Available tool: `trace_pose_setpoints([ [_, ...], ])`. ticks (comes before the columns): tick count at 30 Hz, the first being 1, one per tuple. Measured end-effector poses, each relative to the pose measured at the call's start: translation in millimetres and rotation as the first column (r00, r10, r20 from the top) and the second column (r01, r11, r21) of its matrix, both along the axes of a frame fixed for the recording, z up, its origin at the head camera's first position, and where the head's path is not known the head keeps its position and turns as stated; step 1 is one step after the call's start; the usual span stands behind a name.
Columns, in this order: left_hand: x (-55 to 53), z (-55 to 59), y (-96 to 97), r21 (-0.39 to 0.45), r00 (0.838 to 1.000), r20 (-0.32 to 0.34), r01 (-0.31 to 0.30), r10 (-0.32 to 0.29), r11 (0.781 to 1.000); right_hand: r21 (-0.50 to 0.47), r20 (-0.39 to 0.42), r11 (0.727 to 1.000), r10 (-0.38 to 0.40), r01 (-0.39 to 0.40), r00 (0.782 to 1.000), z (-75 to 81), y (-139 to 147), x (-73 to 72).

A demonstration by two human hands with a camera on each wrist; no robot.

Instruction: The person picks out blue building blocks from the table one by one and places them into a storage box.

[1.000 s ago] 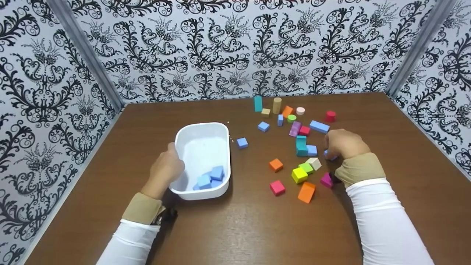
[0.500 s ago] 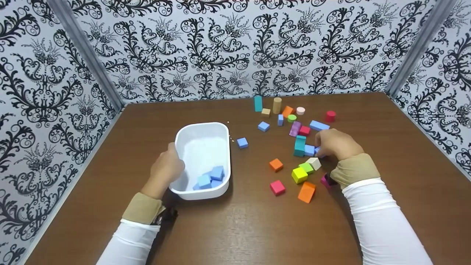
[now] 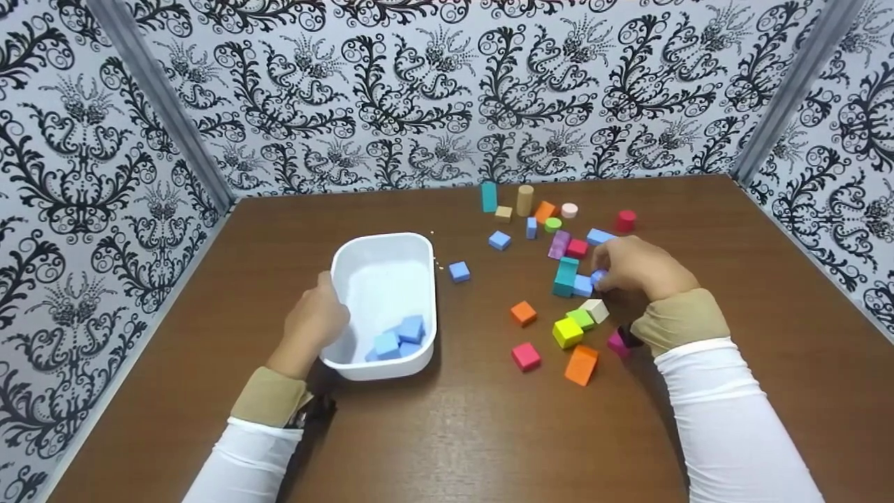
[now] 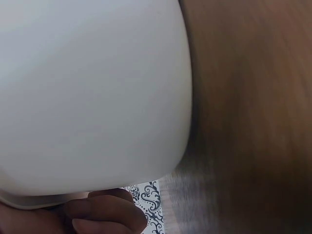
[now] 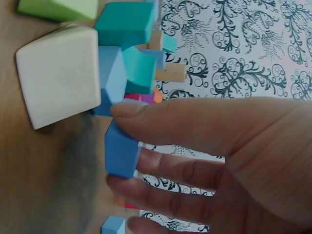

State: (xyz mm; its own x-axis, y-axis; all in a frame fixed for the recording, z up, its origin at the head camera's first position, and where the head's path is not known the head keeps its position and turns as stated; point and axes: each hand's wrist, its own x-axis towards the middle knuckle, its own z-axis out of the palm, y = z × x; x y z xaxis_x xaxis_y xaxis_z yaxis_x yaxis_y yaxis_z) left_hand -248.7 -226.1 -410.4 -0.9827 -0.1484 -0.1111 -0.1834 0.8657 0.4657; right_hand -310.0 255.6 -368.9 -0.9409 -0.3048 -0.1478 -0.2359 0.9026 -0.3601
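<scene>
My left hand (image 3: 316, 314) grips the left rim of a white plastic tub (image 3: 380, 279) on the table. Several blue blocks (image 3: 411, 328) lie in the tub's near end. In the left wrist view, curled fingers (image 4: 105, 214) show at the edge of the tub's wall. At the right, my right hand (image 3: 646, 269) pinches a small blue block (image 5: 121, 153) between thumb and fingertips. Beside that block stand another blue block (image 3: 582, 285) and a teal block (image 3: 566, 277) with a curved cut. A cream block (image 5: 61, 75) sits close by.
Two loose blue blocks (image 3: 459, 272) lie right of the tub. Nearer me are orange (image 3: 524, 314), red (image 3: 526, 356), yellow (image 3: 567, 334) and magenta (image 3: 617, 344) blocks. Farther back stand a wooden cylinder (image 3: 525, 200) and a red cylinder (image 3: 626, 221). Patterned walls (image 3: 447, 91) border the table.
My right hand has moved left with the small blue block, against the other blue block. That block and the teal one have shifted slightly left. My left hand has stayed on the tub.
</scene>
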Motion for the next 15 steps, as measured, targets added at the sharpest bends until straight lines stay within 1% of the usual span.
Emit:
trace_pose_setpoints([
  [5, -0.3, -0.8, -0.7, -0.005, 1.000, 0.005, 0.000, 0.000, 1.000, -0.022, -0.056, 0.998, 0.056, -0.057, 0.997, 8.6, -8.1, 2.2],
  [8, 0.4, -1.1, -1.3, -0.004, 1.000, -0.010, 0.008, -0.008, 1.000, -0.053, -0.105, 0.995, 0.081, -0.087, 0.991, 14.1, -14.7, 5.4],
  [11, 1.0, -1.7, -1.9, -0.007, 0.999, -0.031, 0.017, -0.018, 1.000, -0.095, -0.141, 0.991, 0.085, -0.099, 0.986, 19.0, -23.4, 10.4],
  [13, 1.1, -2.0, -2.1, -0.011, 0.999, -0.042, 0.020, -0.021, 1.000, -0.124, -0.151, 0.986, 0.091, -0.110, 0.984, 21.6, -30.8, 13.6],
  [15, 1.3, -1.0, -1.5, -0.013, 0.999, -0.043, 0.018, -0.019, 1.000, -0.132, -0.157, 0.984, 0.101, -0.122, 0.982, 23.9, -39.3, 15.5],
])
